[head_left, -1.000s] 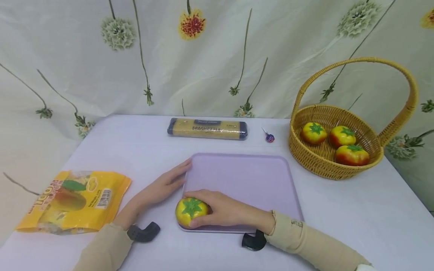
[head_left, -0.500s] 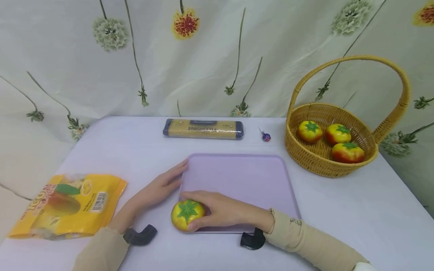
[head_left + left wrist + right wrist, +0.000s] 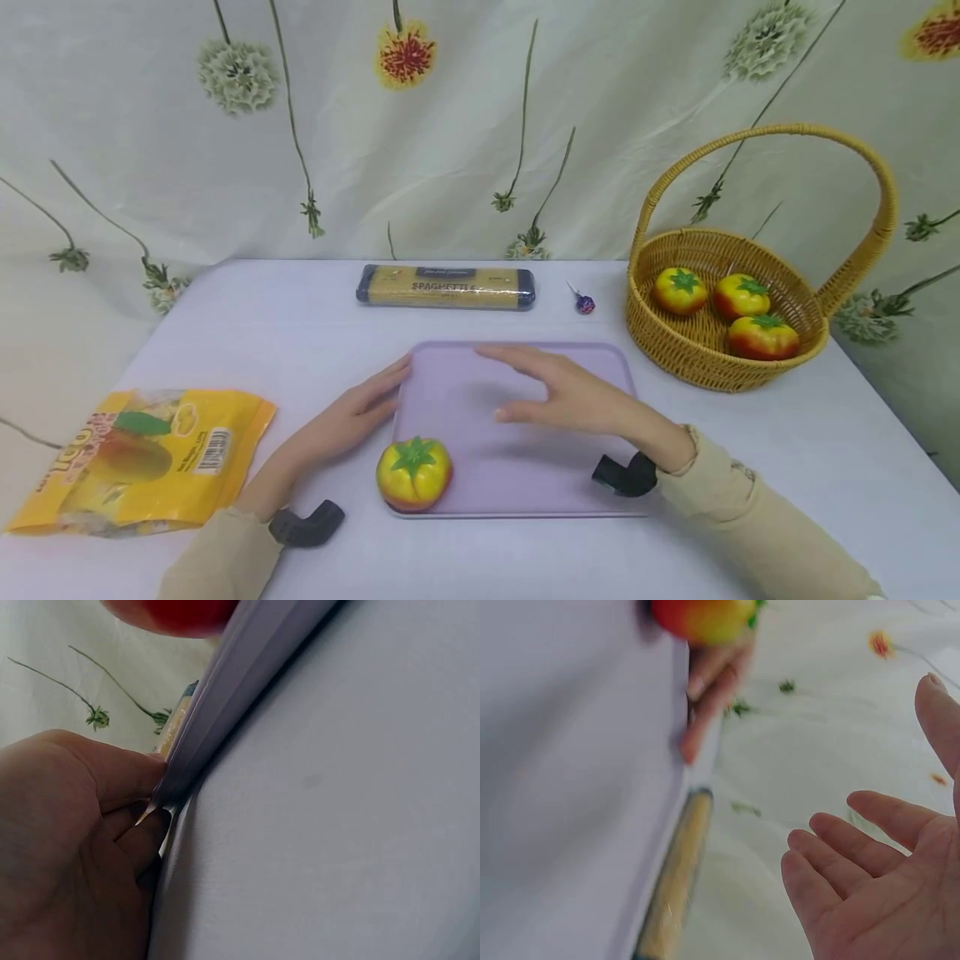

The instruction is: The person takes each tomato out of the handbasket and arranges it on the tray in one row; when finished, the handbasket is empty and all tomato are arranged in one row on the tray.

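A yellow-red tomato [image 3: 415, 475] with a green star-shaped top sits on the near left corner of the purple tray [image 3: 525, 467]. Above the tray's middle, my right hand [image 3: 577, 392] is raised, holding nothing. Its fingers and thumb are spread apart, as the right wrist view also shows. My left hand [image 3: 360, 417] rests at the tray's left side, fingertips touching the rim. In the left wrist view, the thumb [image 3: 131, 776] lies against the tray's edge, and the tomato's red underside [image 3: 176, 615] shows above. The other fingers are partly in shadow there.
At the back right stands a wicker basket [image 3: 675, 358] with a tall handle, holding three similar tomatoes. A spaghetti pack [image 3: 446, 287] and a lollipop [image 3: 585, 304] lie behind the tray. A yellow mango-print bag [image 3: 150, 458] lies to the left.
My right hand has let go of the tomato at the tray's near left corner and moved up and to the right. My left hand stays at the rim. The head view has shifted slightly.
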Motion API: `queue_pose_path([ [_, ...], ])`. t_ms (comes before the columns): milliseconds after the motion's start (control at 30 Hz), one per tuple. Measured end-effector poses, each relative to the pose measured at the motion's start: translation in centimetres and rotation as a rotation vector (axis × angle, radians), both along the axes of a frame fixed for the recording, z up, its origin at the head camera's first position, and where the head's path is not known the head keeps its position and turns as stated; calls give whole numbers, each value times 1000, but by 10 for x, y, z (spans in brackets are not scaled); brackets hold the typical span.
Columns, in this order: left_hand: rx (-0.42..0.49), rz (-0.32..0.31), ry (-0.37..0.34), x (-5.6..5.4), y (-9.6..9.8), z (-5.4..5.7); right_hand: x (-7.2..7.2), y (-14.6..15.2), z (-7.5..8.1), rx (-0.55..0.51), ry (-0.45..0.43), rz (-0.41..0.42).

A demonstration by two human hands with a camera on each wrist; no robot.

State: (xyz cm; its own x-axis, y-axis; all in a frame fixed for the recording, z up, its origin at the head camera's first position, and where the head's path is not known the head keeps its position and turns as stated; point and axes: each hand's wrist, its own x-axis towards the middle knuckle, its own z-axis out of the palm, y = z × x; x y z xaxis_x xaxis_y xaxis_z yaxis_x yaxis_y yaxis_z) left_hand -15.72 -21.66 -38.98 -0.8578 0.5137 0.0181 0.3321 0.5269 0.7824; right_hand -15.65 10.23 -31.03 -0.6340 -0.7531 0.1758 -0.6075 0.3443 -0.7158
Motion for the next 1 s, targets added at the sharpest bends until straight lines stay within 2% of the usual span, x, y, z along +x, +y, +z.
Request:
queue_pose_path([
  [133, 1, -5, 14, 1, -1, 0, -12, 37, 19, -18, 25, -88],
  [367, 2, 1, -2, 2, -3, 0, -30, 102, 54, -40, -24, -288],
  [500, 9, -7, -7, 1, -4, -1, -43, 138, 68, -49, -55, -411],
  [633, 12, -13, 0, 0, -4, -3, -59, 171, 68, -11, -122, -555],
  [700, 11, -14, 0, 0, -4, -3, -67, 185, 65, -6, -156, -598],
  [833, 1, -11, -3, 0, -3, -3, -80, 203, 58, 14, -191, -646],
  [1000, 1, -3, 2, 1, -3, -1, -91, 211, 53, 25, -217, -682],
])
